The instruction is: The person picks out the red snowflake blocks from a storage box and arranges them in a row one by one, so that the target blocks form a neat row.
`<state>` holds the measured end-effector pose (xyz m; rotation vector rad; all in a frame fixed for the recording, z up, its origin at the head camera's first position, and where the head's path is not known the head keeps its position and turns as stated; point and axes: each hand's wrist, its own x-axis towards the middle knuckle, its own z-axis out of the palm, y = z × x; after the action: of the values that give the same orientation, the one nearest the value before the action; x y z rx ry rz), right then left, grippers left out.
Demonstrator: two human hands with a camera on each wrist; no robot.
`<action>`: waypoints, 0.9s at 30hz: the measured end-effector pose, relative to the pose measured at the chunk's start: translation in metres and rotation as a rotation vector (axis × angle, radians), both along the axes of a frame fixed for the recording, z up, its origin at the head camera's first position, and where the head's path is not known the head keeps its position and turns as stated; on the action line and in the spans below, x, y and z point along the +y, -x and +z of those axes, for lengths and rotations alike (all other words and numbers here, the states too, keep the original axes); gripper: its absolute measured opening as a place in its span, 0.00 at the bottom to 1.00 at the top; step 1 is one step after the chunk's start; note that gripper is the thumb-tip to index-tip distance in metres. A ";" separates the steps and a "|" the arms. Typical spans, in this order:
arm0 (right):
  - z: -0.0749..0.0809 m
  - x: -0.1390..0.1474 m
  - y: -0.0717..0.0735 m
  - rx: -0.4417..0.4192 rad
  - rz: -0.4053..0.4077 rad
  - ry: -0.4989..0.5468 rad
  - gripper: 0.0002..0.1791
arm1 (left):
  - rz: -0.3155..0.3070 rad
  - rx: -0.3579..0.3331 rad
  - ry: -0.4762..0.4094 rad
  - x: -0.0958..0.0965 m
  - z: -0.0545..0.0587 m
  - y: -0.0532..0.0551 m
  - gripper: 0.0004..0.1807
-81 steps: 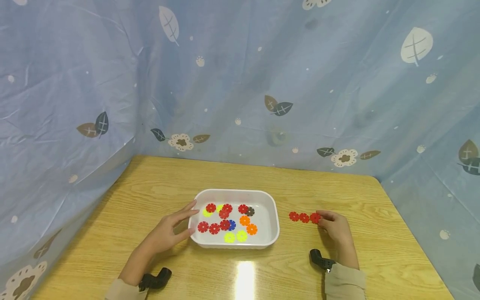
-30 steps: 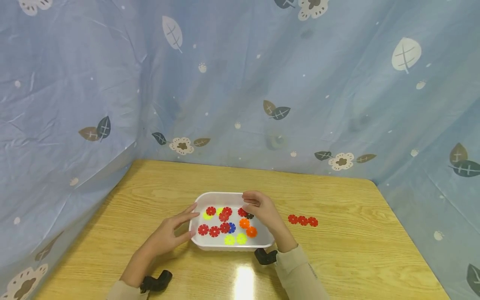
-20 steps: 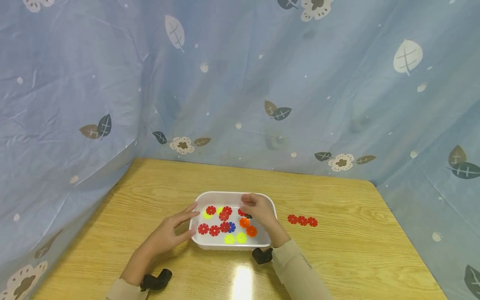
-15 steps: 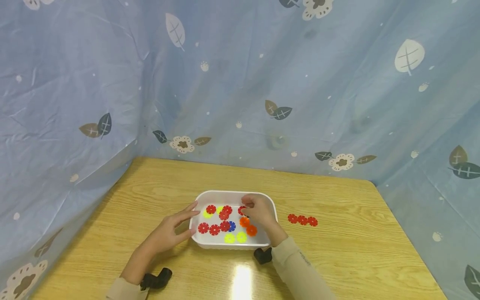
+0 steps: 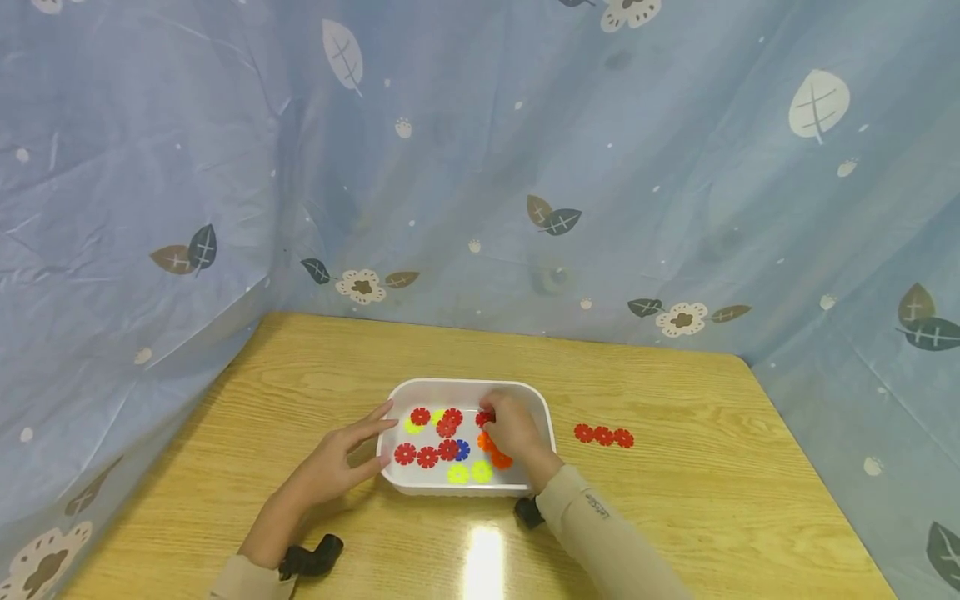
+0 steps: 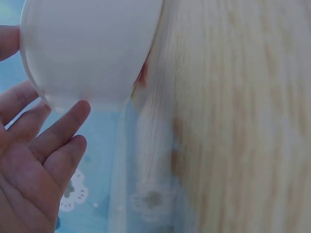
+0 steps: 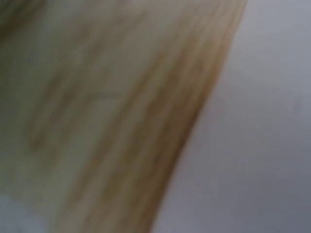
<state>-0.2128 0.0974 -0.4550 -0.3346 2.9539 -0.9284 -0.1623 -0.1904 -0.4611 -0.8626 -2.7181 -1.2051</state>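
A white plastic tray (image 5: pixel 540 417) holds several snowflake-shaped plastic discs in red, yellow, orange and blue. At its left end, my left hand (image 5: pixel 341 462) touches the rim with thumb and fingers spread apart; in the left wrist view its fingertips (image 6: pixel 80 109) lie against the tray's outer wall. My right hand (image 5: pixel 517 429) reaches into the right side of the tray, thumb and fingers bent round a red snowflake disc (image 5: pixel 484 419). The hand partly covers the orange discs (image 5: pixel 500 459). The right wrist view shows the table and a white surface, without fingers.
Three red discs (image 5: pixel 603 436) lie in a row on the wooden table (image 5: pixel 697 467), right of the tray. Leaf-patterned blue cloth (image 5: pixel 450 167) hangs behind the table and along its sides. A black wrist device (image 5: pixel 313 557) is on the left wrist.
From the right-hand row of red discs, my right hand has moved left into the tray, then lower onto a red disc, covering the dark disc there. My left hand has stayed at the rim.
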 end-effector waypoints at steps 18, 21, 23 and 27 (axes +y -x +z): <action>0.000 -0.002 0.000 -0.046 0.037 -0.038 0.09 | -0.001 0.017 0.002 0.000 -0.001 0.000 0.26; 0.000 -0.002 -0.001 -0.046 0.048 -0.016 0.10 | 0.001 0.013 0.000 -0.001 -0.002 -0.001 0.26; 0.000 -0.001 -0.002 -0.032 0.064 0.004 0.11 | -0.001 0.011 -0.002 -0.001 -0.002 -0.001 0.26; 0.002 0.000 -0.003 -0.028 0.082 0.065 0.13 | -0.006 0.006 -0.007 -0.001 -0.001 0.000 0.26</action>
<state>-0.2095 0.0977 -0.4532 -0.4368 2.8656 -1.0115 -0.1620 -0.1911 -0.4623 -0.8731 -2.7067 -1.2111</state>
